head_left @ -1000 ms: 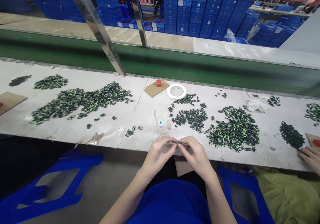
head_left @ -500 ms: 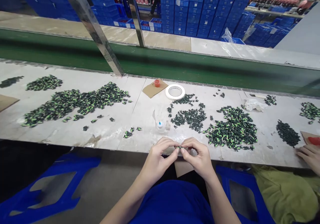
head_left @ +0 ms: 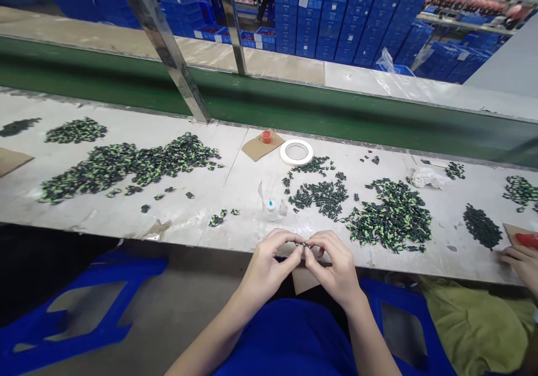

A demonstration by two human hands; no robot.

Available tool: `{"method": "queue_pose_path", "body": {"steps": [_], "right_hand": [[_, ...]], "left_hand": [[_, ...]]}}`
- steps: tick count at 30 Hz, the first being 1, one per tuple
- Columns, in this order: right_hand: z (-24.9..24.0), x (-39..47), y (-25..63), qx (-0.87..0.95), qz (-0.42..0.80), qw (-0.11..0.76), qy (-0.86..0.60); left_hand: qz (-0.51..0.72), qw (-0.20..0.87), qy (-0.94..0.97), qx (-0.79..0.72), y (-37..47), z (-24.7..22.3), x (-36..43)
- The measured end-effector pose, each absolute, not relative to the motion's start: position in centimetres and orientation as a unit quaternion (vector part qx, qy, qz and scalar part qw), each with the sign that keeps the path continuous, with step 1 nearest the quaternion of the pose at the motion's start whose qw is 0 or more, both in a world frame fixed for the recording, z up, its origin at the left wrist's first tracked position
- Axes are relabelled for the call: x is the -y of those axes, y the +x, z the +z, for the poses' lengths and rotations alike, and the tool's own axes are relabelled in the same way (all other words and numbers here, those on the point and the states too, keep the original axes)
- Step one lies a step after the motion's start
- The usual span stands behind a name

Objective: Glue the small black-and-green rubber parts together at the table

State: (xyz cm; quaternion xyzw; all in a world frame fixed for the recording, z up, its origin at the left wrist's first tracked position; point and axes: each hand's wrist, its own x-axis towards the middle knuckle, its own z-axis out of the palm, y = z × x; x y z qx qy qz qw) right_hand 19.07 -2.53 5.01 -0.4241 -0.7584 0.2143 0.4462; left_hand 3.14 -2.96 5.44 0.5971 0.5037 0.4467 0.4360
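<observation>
We see a tiny dark part [head_left: 303,244] with a speck of green, pinched between the two hands over the near edge of the table [head_left: 239,191]. Our left hand [head_left: 271,258] has thumb and forefinger closed on one end of it; our right hand [head_left: 334,261] nips the other end the same way, the fingertips almost meeting. Finer detail is too small for us to tell.

Just beyond the hands stands a bottle [head_left: 271,212] with a blue tip. To its right we have a dark heap [head_left: 325,198], then a green-flecked heap [head_left: 390,216]; to its left lie a small cluster [head_left: 217,219] and a long heap [head_left: 126,166]. Farther back are a tape roll [head_left: 296,162] and a red cup [head_left: 267,137] on cardboard [head_left: 254,149]. At far right a co-worker's hand [head_left: 521,261] rests near another dark heap [head_left: 482,226]. Behind the table we see a green strip [head_left: 315,107] and stacked blue crates [head_left: 328,28].
</observation>
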Motion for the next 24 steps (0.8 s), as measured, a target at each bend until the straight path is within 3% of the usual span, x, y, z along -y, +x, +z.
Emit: {"method": "queue_pose_path", "body": {"steps": [13, 21, 24], "right_hand": [[4.6, 2.5, 18.8, 0.749, 0.2, 0.456, -0.437], [3.5, 2.1, 22.4, 0.748, 0.182, 0.39, -0.505], [2.8, 1.6, 25.4, 0.704, 0.09, 0.384, -0.591]], "left_hand": [[0.477, 0.362, 0.616, -0.511, 4.1, 4.5, 3.2], [0.413, 0.441, 0.604, -0.52, 2.7, 2.9, 3.6], [0.401, 0.342, 0.605, -0.596, -0.7, 2.2, 3.6]]}}
